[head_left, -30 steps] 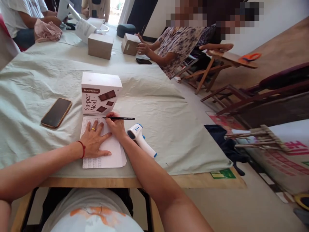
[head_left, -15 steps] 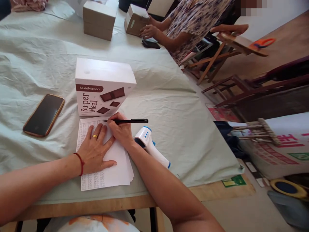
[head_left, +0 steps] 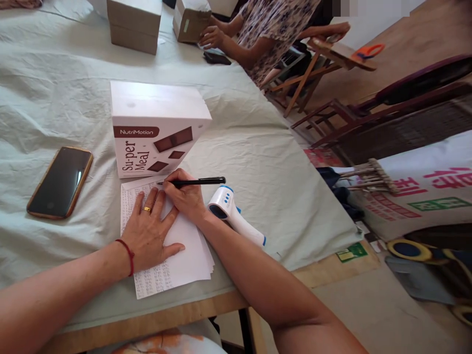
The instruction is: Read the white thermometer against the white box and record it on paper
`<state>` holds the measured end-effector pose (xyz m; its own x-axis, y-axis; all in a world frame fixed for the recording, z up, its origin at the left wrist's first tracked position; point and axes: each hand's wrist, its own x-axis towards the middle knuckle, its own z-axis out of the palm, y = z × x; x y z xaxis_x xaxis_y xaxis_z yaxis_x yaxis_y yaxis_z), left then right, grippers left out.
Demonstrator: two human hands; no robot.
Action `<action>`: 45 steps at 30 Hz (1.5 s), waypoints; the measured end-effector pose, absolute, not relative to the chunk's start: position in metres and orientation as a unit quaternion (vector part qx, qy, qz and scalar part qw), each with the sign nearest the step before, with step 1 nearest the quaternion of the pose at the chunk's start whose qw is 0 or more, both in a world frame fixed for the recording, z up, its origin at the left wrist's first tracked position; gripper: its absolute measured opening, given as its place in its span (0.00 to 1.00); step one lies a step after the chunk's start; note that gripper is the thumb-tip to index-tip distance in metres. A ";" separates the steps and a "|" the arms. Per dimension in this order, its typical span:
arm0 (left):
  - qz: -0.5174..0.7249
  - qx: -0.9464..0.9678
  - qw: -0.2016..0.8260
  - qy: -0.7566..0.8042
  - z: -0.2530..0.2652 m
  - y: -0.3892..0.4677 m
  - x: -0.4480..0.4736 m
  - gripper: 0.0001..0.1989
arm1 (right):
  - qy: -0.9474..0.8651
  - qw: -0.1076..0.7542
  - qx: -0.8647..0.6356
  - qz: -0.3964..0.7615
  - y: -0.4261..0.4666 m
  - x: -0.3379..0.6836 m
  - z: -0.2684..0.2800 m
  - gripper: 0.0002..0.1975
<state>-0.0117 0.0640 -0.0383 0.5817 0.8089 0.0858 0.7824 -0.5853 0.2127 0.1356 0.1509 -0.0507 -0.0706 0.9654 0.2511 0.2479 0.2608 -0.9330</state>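
Observation:
My left hand (head_left: 151, 233) lies flat with fingers spread on a stack of white paper (head_left: 188, 260), whose top sheet carries columns of small handwriting. In my right hand (head_left: 186, 196) is a black pen (head_left: 202, 181), its tip on the upper part of the sheet. Just behind the paper stands a white and brown NutriMotion box (head_left: 158, 103), upright. To the right of my right hand lies a white and blue infrared thermometer (head_left: 236, 214), partly behind my forearm. A smartphone (head_left: 61, 182) with a dark screen rests on the cloth to the left.
Two cardboard boxes, one at the back (head_left: 134, 27) and one (head_left: 190, 19) touched by another person's hands (head_left: 214, 37), stand on the cloth-covered table (head_left: 254, 147). A dark object (head_left: 217, 58) lies near that person. Orange scissors (head_left: 370, 50) rest on a wooden stool (head_left: 339, 51).
The camera view has shifted and turned slightly, so the table things appear moved and tilted. Both hands keep their places on the paper, the pen tip at nearly the same spot.

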 end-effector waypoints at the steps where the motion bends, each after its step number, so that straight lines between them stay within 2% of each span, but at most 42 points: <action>1: 0.087 0.886 0.077 0.448 -0.038 0.064 -0.012 0.44 | -0.632 0.480 -0.484 0.369 0.151 0.136 -0.051 0.03; 45: 0.105 0.885 0.092 0.445 -0.038 0.065 -0.014 0.43 | -0.622 0.493 -0.494 0.356 0.150 0.135 -0.051 0.03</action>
<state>-0.0139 0.0650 -0.0377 0.5828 0.8060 0.1033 0.7674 -0.5877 0.2562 0.1354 0.1499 -0.0514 -0.0271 0.9647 0.2618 0.2641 0.2595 -0.9289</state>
